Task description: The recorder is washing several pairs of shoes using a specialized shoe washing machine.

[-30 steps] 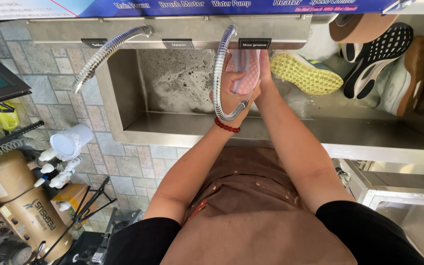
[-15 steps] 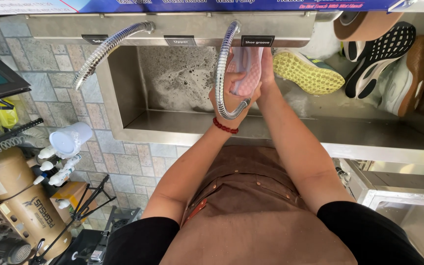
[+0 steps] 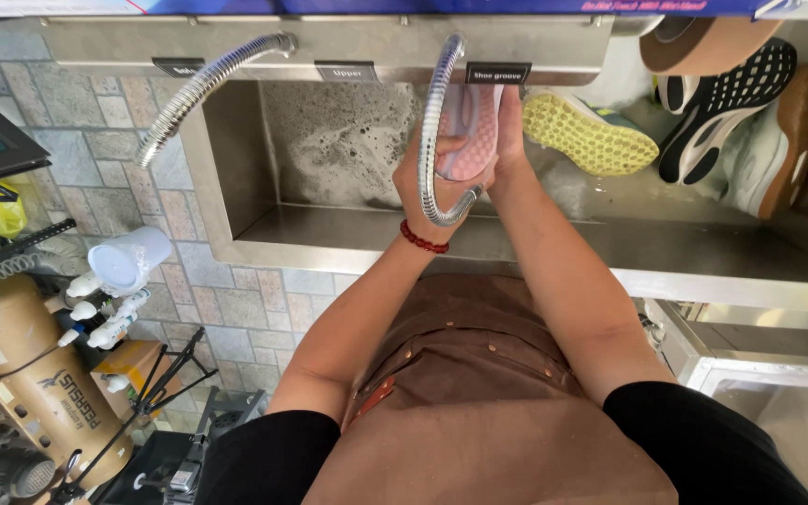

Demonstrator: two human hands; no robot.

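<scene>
the left hand [image 3: 423,182] has its fingers curled tight around the heel end of a pink shoe [image 3: 469,131], held sole-up over the steel sink [image 3: 329,238]. the right hand [image 3: 509,131] clasps the shoe's far side with closed fingers, and a flexible metal hose [image 3: 434,122] loops just in front of the left hand.

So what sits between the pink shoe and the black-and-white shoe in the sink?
In the head view, a shoe with a yellow sole lies between the pink shoe and the black-and-white shoe, sole facing up.
</scene>
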